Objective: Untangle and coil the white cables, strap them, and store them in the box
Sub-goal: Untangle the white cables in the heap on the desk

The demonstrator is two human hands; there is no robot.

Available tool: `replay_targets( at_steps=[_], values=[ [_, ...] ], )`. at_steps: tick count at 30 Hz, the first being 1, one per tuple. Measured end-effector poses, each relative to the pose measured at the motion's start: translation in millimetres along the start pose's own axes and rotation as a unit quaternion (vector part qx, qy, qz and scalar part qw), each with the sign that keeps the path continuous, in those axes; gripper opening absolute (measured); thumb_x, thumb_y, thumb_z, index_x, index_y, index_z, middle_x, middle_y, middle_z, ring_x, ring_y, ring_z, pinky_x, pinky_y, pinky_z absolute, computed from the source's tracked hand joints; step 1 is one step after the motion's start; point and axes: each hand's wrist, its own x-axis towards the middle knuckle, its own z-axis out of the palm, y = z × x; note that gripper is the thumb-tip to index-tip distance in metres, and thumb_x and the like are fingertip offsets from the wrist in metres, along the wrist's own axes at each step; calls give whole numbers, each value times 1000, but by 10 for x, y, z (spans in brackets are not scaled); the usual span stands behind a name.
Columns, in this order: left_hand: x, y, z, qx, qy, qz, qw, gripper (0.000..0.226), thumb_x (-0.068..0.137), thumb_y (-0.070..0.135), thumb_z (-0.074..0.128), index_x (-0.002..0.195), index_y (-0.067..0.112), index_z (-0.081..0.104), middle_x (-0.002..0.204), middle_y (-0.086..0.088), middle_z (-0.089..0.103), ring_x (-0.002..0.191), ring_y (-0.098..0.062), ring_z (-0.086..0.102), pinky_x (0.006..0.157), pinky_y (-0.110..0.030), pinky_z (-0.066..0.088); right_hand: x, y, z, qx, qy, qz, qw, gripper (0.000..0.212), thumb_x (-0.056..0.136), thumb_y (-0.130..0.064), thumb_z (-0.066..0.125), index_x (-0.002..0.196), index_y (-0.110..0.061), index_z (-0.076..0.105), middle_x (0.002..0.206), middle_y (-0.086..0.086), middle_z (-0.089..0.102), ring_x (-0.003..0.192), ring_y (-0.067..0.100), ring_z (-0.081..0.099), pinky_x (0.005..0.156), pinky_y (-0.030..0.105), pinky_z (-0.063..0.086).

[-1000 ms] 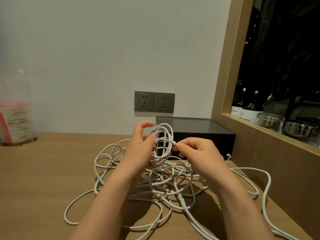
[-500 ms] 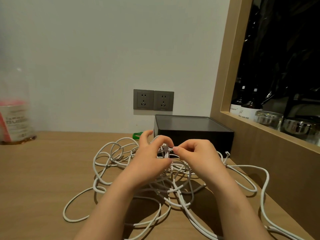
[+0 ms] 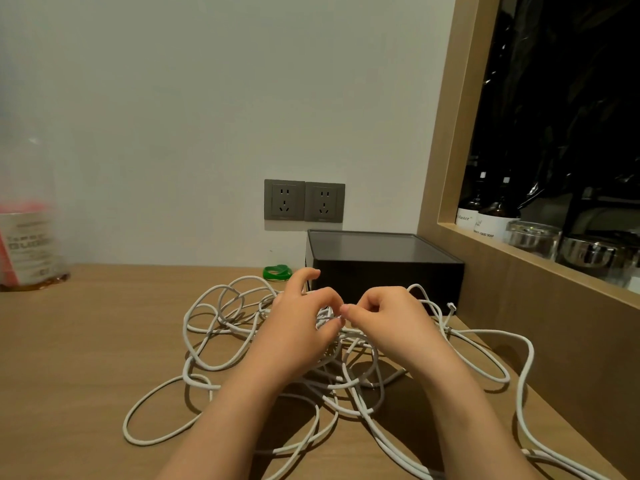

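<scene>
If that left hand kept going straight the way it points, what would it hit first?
Most likely the black box, whose front face stands just beyond the left hand and the white cables it pinches; depth is hard to judge.

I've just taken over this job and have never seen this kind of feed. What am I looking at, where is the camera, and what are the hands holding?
There is no machine here: a person works with two bare hands. The picture comes from a wide-angle camera on that person's head, looking forward and down. The left hand and right hand meet above a pile of tangled white cables on a light wooden table. Fingertips of both hands pinch a small piece of cable between them. Behind stands a flat black rectangular box, and a small green band lies to its left. Two grey wall sockets sit above. A blurred clear bottle stands far left.
</scene>
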Motion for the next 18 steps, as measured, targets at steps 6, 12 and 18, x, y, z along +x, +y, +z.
replay_targets(
  at_steps=[6,12,18],
  values=[
    [-58,-47,21,-21,13,56,998,30,87,18,60,73,40,45,142,15,27,130,-7,29,102,-27,36,-25,-14,37,188,-11,68,980,27,82,-16,58,57,-12,47,53,-2,39,53,11,37,51,24,33],
    [-97,-69,-2,-65,15,45,997,16,86,30,63,79,39,52,134,18,32,119,3,27,92,-14,24,-31,-36,16,221,-24,59,973,23,82,-16,58,60,-11,56,40,-10,42,49,5,39,51,23,31],
    [-110,-64,81,-51,11,20,998,15,89,29,59,77,36,51,140,16,30,121,3,23,96,-21,25,-50,-6,37,202,-32,79,976,18,83,-14,57,65,-9,55,55,-2,43,54,9,41,52,22,33]
  ],
)
